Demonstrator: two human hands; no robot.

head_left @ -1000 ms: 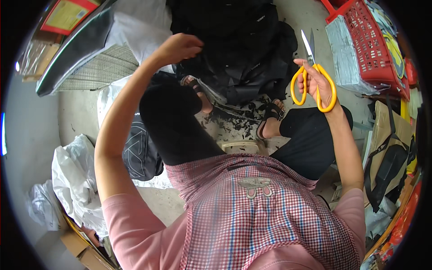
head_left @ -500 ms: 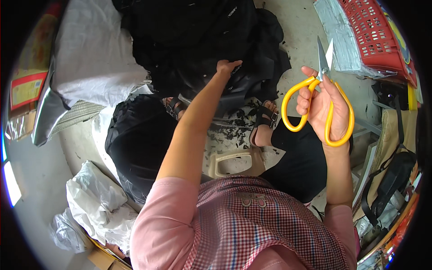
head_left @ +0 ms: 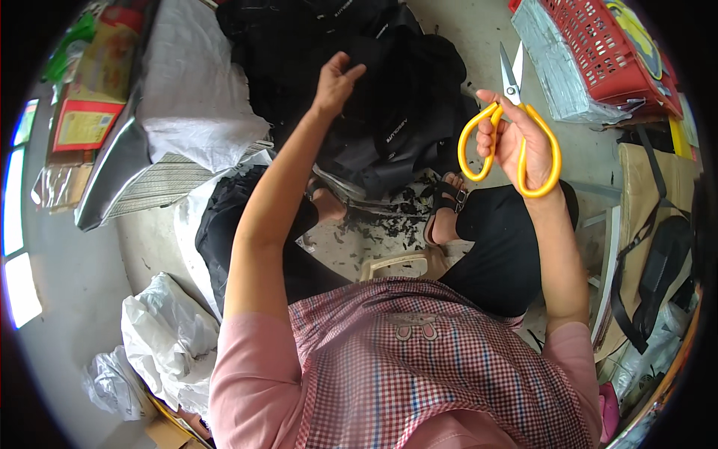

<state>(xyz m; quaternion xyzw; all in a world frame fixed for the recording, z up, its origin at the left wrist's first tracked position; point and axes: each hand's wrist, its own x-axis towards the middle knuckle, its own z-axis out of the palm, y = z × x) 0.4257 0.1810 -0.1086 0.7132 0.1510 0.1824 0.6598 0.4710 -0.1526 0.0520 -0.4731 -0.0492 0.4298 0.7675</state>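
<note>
My right hand (head_left: 516,142) is wrapped round a pair of scissors (head_left: 511,88) with big yellow loop handles. Their blades stand apart and point away from me, with nothing between them. My left hand (head_left: 336,84) reaches out over a heap of black fabric (head_left: 374,127) with pale lettering. Its fingers are bent and appear to pinch a dark part of that fabric, though black against black makes the held edge hard to see. Small black scraps (head_left: 389,221) lie scattered on the floor between my sandalled feet, just below the heap.
A red perforated basket (head_left: 580,45) sits on a silvery wrapped block at the far right. White cloth (head_left: 198,105) covers a stack at the left. White plastic bags (head_left: 168,337) lie lower left. A beige stool (head_left: 396,263) shows in front of my apron.
My left hand has moved left and farther out, lifting off the fabric's middle, its fingers now bent. My right hand and the scissors have shifted slightly left and away. The whole view has shifted too.
</note>
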